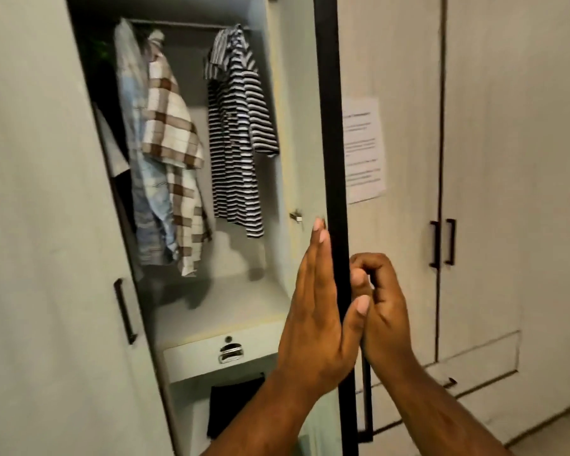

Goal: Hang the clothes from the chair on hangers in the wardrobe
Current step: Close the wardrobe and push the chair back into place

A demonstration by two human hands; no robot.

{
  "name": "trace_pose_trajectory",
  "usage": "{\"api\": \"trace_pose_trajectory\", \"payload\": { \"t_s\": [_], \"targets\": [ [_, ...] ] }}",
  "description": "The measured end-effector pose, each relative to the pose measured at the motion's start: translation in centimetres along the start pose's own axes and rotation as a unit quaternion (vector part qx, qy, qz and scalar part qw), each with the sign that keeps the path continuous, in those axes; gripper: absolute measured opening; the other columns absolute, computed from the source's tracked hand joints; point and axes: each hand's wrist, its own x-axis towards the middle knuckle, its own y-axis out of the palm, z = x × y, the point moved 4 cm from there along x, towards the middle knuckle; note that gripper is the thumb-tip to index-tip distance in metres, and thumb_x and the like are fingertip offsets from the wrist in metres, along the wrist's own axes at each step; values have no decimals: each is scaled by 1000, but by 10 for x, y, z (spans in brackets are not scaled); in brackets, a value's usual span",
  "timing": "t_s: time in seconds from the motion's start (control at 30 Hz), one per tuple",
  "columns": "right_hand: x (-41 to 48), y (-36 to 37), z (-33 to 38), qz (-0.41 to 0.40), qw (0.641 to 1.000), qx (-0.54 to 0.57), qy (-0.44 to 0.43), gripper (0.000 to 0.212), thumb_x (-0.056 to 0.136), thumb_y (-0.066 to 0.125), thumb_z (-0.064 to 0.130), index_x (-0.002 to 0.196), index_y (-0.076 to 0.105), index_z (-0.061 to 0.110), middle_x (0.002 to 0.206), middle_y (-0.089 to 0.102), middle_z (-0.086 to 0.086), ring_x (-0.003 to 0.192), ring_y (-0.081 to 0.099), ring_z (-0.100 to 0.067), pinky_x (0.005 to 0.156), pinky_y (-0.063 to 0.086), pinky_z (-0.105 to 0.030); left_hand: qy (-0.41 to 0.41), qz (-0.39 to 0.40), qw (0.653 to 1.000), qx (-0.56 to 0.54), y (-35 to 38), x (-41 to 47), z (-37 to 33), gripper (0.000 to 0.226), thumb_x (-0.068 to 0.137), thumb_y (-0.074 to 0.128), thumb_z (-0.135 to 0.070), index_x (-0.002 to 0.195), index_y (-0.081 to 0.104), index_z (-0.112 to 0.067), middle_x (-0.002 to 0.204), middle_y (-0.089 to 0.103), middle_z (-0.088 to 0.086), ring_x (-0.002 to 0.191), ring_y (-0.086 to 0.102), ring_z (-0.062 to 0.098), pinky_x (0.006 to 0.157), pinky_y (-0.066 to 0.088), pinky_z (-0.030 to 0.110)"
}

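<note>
Low centre of the frame: our left hand (316,311) lies flat, fingers straight and together, palm against the inner face of the door edge (334,179), thumb hooked over the edge. Just right of it our right hand (380,301) is curled, fingers folded loosely on the edge's outer side; we can't tell whether it really grips. The two hands touch at the thumbs, with the black edge between them.

Behind the hands, lower centre: a white drawer (224,352) with a metal handle, a dark cloth (231,406) in the space below it.

Further in, upper centre: the wardrobe (191,159) stands open. A striped shirt (237,139) hangs from the rail at right. A brown plaid shirt (175,153) and a pale blue garment (145,179) hang at left, pressed together. Hangers are hidden.

Right of the edge: a paper notice (364,149) on the door front; two more closed doors with black handles (443,241) at far right.
</note>
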Motion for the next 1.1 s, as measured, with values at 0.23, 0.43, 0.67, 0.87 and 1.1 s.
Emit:
{"api": "trace_pose_trajectory", "payload": {
  "t_s": [0.23,0.43,0.67,0.87,1.1],
  "targets": [
    [-17,148,1,105,989,-29,-101,52,106,32,42,157,20,42,166,22,4,153,25,-22,120,29,-55,34,-33,977,209,-110,-36,91,57,106,23,-39,158,22,-15,170,7,3,155,14,29,123,19,50],
    [-36,280,-40,146,965,-166,-139,67,107,17,51,161,12,11,170,3,-9,157,5,-32,117,20,-69,-53,44,915,397,-193,-70,197,62,105,15,-46,160,22,-18,170,8,-2,156,9,25,122,12,59],
    [-27,383,-91,143,934,-296,-140,72,104,40,34,162,4,17,170,-4,-12,156,-3,-35,121,15,-65,-62,143,836,525,-259,-65,297,66,104,14,-59,162,7,-28,170,-3,-3,157,-1,27,118,13,67],
    [-13,428,-121,163,906,-372,-117,70,103,36,34,162,4,15,169,-9,-12,156,-8,-34,122,15,-63,-63,156,820,547,-274,-57,361,71,103,20,-63,162,4,-28,170,-5,-3,156,-3,27,118,10,68],
    [9,466,-161,184,874,-437,-109,74,102,39,36,162,2,13,169,-12,-13,156,-10,-35,122,16,-60,-85,148,814,555,-273,-49,420,70,104,19,-61,162,0,-26,170,-9,-3,156,-6,26,119,8,67]
  ]
}}
